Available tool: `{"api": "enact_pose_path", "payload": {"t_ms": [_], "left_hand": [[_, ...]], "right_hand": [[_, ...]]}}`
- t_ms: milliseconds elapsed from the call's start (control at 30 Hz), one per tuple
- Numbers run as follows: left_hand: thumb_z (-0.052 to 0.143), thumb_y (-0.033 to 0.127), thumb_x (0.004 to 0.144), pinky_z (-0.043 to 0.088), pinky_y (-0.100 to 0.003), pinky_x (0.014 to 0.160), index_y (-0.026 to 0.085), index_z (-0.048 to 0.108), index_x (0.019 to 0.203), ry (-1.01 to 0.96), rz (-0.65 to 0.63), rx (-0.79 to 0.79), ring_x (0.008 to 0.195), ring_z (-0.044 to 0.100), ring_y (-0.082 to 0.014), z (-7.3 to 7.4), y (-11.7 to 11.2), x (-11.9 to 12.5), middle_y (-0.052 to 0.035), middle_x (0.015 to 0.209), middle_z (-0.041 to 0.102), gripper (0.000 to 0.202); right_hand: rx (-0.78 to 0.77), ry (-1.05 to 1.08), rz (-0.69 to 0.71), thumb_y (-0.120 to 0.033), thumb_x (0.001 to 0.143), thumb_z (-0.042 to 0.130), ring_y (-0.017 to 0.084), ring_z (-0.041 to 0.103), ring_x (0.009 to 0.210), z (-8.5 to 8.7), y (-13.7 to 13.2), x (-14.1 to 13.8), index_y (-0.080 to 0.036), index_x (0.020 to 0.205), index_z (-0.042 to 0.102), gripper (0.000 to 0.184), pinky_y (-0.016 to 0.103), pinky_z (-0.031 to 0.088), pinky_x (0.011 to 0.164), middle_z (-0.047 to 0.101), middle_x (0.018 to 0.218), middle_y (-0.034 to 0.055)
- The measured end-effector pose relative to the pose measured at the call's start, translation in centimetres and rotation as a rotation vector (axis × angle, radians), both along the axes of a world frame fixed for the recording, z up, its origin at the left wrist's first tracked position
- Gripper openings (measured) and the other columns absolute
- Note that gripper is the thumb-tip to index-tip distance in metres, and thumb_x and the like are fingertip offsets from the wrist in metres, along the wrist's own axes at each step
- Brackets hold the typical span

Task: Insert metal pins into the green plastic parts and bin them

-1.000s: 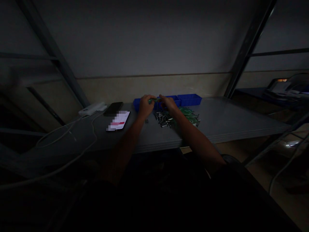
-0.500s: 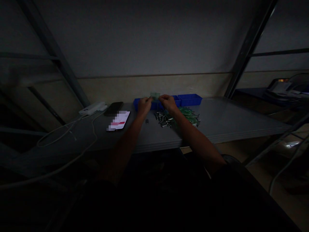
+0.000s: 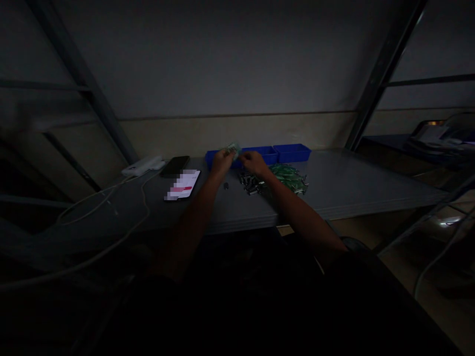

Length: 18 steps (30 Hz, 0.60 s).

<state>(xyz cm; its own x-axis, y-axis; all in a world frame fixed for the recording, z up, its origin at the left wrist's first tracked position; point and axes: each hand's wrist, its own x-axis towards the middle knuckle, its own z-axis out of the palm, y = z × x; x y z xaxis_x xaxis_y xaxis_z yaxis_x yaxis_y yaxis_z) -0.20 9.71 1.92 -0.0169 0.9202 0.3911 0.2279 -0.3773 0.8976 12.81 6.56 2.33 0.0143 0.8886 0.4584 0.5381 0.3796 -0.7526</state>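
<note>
Three shallow blue plastic trays (image 3: 291,152) sit at the back of the grey bench (image 3: 352,185); their contents are too dark to tell. The left hand (image 3: 221,160) has a pinching grip on a small green circuit board (image 3: 233,148), while the right hand (image 3: 253,163) is curled beside it, its hold unclear. No writing is legible.

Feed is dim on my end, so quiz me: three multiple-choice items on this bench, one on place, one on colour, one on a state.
1. Where is the lit phone?
A. left of the left hand
B. inside a tray
C. right of the green pile

2. What colour are the trays?
A. red
B. blue
C. white

3. The small green piece is
A. flat on the table
B. held up in the left hand
C. in a tray

A: it lies beside the dark phone.
B: blue walls show.
B: fingers pinch it, with the right hand close by.
</note>
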Motion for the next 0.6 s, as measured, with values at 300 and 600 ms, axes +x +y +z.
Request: {"api": "enact_pose_path", "payload": {"t_ms": [300,600], "left_hand": [[0.052,0.014,0.071,0.051,-0.031,0.081,0.019,0.069,0.094,0.063,-0.146,0.191,0.093,0.064,-0.0184,0.0,0.0,0.1,-0.0048,0.101,0.071,0.029],[0.048,0.009,0.066,0.047,-0.030,0.087,0.017,0.072,0.090,0.116,-0.145,0.156,0.098,0.061,-0.0195,0.1,-0.3,0.0,-0.0034,0.101,0.071,0.034]], "right_hand": [[-0.273,0.530,0.067,-0.061,0.084,0.045,0.010,0.047,0.043,1.0,-0.6,0.5,-0.014,0.073,0.061,0.051,0.021,0.033,0.047,0.052,0.049,-0.0002],[-0.038,0.248,-0.171,-0.028,0.078,0.055,0.010,0.049,0.054,0.0,0.5,0.9,-0.012,0.073,0.067,0.020,0.021,0.038,0.056,0.057,0.058,-0.0014]]}}
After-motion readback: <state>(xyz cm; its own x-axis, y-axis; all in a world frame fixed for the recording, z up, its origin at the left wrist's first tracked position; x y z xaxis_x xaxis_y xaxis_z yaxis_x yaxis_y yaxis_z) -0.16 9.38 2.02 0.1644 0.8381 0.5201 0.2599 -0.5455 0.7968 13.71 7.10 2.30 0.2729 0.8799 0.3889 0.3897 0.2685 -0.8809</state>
